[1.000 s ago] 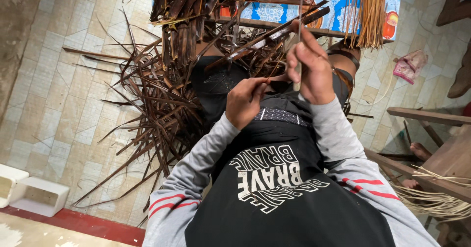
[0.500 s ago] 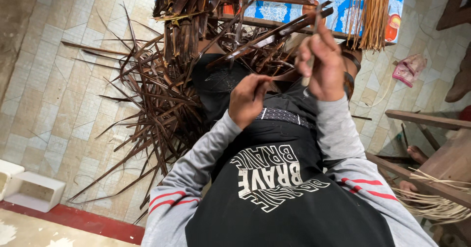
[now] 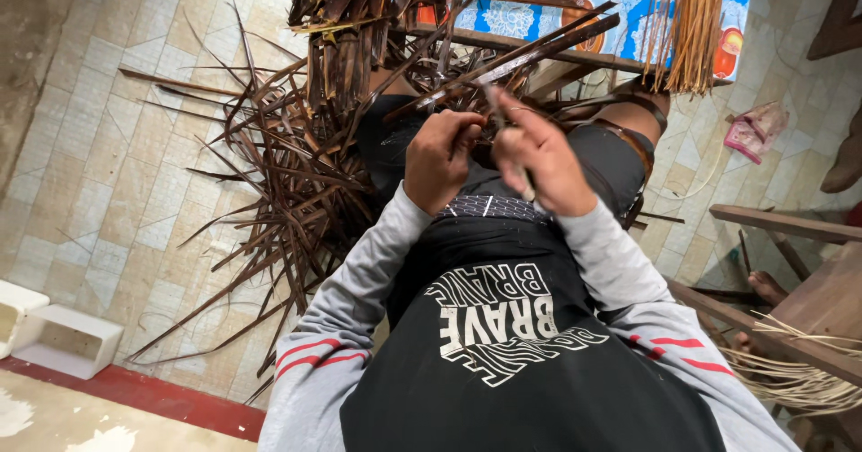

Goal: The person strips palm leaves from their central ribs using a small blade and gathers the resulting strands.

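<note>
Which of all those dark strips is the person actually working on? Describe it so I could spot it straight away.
Start at the big heap of dark brown strips fanned over the tiled floor. Above the person's lap, the left hand and right hand meet; the worked strip rises from them towards the blue patterned cloth. Unlike its loose neighbours, it alone is pinched between fingers.

The person wears a grey long-sleeved top [image 3: 359, 317] with red stripes on both sleeves. Over the top's chest lies a black garment [image 3: 530, 371] with bold white lettering, and above that lettering runs a band of small white checks [image 3: 489, 207].
</note>
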